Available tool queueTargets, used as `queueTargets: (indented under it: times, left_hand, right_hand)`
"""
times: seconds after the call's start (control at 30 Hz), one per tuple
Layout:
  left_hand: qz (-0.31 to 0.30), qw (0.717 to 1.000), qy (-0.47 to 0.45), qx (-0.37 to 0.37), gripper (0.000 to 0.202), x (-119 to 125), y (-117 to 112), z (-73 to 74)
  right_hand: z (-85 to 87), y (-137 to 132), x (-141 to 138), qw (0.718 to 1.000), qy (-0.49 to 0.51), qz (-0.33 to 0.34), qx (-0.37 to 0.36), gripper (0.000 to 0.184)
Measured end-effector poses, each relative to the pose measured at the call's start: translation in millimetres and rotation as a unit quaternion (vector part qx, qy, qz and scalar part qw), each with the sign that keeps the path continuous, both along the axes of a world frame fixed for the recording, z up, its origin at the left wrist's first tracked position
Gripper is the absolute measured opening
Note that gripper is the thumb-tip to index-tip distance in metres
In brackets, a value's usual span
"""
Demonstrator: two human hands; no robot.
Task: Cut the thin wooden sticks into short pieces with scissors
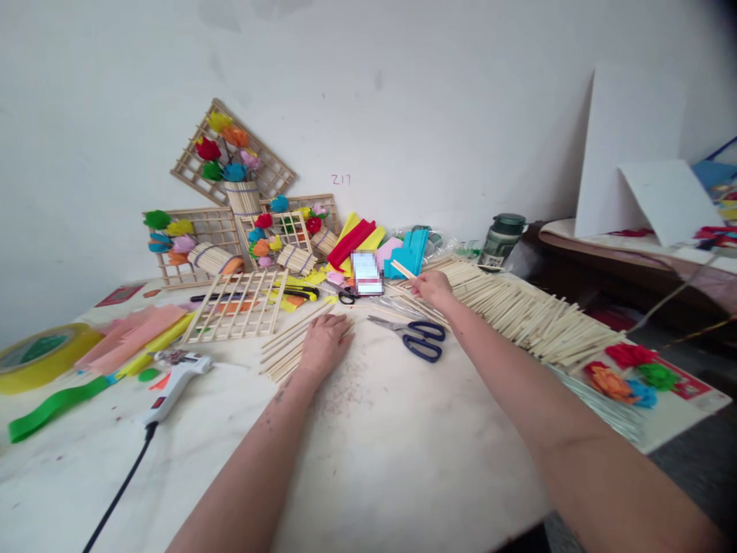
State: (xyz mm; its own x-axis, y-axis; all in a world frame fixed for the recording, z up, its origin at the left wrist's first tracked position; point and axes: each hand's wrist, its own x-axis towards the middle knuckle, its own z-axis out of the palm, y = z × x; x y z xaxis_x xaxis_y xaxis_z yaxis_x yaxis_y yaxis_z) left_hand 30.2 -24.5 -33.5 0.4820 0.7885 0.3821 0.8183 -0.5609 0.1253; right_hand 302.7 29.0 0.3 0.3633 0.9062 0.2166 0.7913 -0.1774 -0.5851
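My right hand (433,289) is closed around a few pale wooden sticks (404,269), their ends poking out to the left. It is raised near the big pile of wooden sticks (518,311). My left hand (327,344) lies flat with its fingers stretched over the right ends of several sticks (285,347) set side by side on the table. Dark-blue-handled scissors (423,338) rest between my hands, blades pointing left. A finished-looking stick lattice (237,306) lies just beyond the left row of sticks.
A white glue gun (183,384) with a black cord lies at left, near yellow tape (43,357) and a green strip (61,407). Lattices with paper flowers (233,142) lean on the wall. A phone (367,273), a dark green jar (502,242) and crumpled paper flowers (613,382) stand around.
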Motion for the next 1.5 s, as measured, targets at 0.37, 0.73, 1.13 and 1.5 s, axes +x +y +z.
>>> queueTargets:
  times: [0.37,0.73,1.13,1.5]
  left_hand:
    - [0.173,0.984,0.026,-0.034,0.056,-12.0,3.4,5.2]
    - [0.250,0.961,0.046,-0.105,0.083,-19.9,2.4,4.6]
    - [0.273,0.950,-0.025,-0.148,0.069,-35.2,3.1,25.0]
    - [0.322,0.932,-0.103,-0.132,0.041,-81.8,20.3,25.9]
  right_hand:
    - [-14.5,-12.8,-46.0,0.977,0.133,0.156,-0.055,0.020]
    - [-16.8,-7.8,-96.5,0.975,0.040,0.218,-0.036,0.025]
    - [1.5,6.8,-166.6,0.921,-0.261,0.287,-0.028,0.033]
    - [-6.9,27.5,-177.7,0.865,-0.314,0.390,-0.021,0.026]
